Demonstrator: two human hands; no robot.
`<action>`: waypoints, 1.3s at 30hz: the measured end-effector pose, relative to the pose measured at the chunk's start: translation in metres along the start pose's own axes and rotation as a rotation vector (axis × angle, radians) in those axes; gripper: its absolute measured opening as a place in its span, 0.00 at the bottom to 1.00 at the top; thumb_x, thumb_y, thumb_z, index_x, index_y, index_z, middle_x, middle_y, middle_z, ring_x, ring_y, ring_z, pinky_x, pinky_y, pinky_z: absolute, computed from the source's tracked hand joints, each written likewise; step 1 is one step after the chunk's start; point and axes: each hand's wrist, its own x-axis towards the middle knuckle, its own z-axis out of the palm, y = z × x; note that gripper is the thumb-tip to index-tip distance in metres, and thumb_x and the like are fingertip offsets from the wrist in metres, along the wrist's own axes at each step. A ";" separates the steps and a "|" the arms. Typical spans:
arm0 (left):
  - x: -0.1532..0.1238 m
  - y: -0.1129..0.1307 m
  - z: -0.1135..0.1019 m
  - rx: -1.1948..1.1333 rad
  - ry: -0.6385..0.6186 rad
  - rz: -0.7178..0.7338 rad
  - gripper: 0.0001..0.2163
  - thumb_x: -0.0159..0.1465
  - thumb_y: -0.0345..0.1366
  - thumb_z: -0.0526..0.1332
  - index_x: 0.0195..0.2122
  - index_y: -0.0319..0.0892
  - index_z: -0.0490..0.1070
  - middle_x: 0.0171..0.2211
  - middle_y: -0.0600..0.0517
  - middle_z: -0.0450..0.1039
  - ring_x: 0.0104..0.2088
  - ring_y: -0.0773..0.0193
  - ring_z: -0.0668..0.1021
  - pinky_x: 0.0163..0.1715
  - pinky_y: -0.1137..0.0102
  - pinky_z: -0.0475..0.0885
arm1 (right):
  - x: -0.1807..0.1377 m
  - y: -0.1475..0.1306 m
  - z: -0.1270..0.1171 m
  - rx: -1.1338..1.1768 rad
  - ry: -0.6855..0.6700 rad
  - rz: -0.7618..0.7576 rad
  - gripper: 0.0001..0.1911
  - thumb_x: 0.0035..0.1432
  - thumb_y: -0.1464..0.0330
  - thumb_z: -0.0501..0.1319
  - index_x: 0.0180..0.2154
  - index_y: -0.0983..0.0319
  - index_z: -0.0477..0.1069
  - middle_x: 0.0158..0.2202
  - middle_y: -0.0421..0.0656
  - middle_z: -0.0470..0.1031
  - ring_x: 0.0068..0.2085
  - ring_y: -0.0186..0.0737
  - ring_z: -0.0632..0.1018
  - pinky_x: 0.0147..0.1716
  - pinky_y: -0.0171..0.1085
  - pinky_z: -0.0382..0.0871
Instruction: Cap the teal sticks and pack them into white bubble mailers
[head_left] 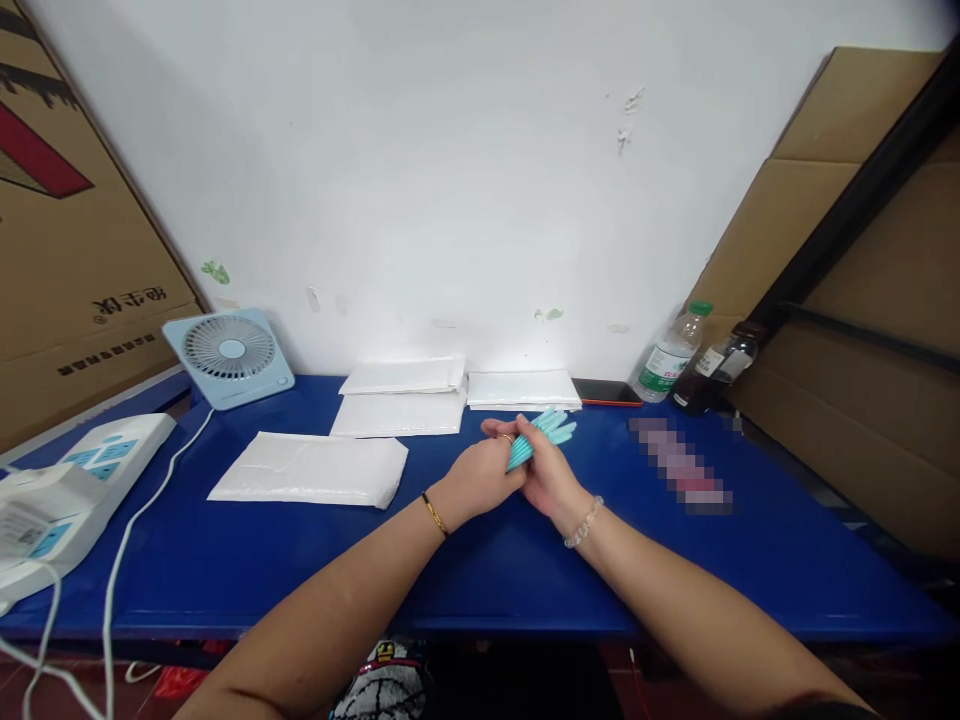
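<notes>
Both my hands meet over the middle of the blue table (225,570) and close around a bundle of teal sticks (551,428), perhaps pens. My left hand (480,470), with a gold bangle on its wrist, wraps the bundle from the left. My right hand (546,475), with a bead bracelet, grips it from the right. The sticks' ends poke out above my fingers toward the wall.
White padded envelopes (311,468) lie left of my hands, more stacks (405,390) at the back by the wall. A small blue fan (230,352), a white device (60,490) with cables, a phone (606,392), two bottles (671,352) and cardboard boxes ring the table.
</notes>
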 end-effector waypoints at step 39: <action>0.014 -0.017 -0.038 -0.760 -0.149 0.128 0.29 0.51 0.45 0.65 0.54 0.40 0.63 0.45 0.46 0.72 0.43 0.56 0.74 0.43 0.64 0.68 | -0.005 -0.061 0.009 -0.219 0.155 -0.420 0.11 0.53 0.61 0.63 0.25 0.61 0.68 0.20 0.35 0.66 0.19 0.29 0.65 0.15 0.29 0.58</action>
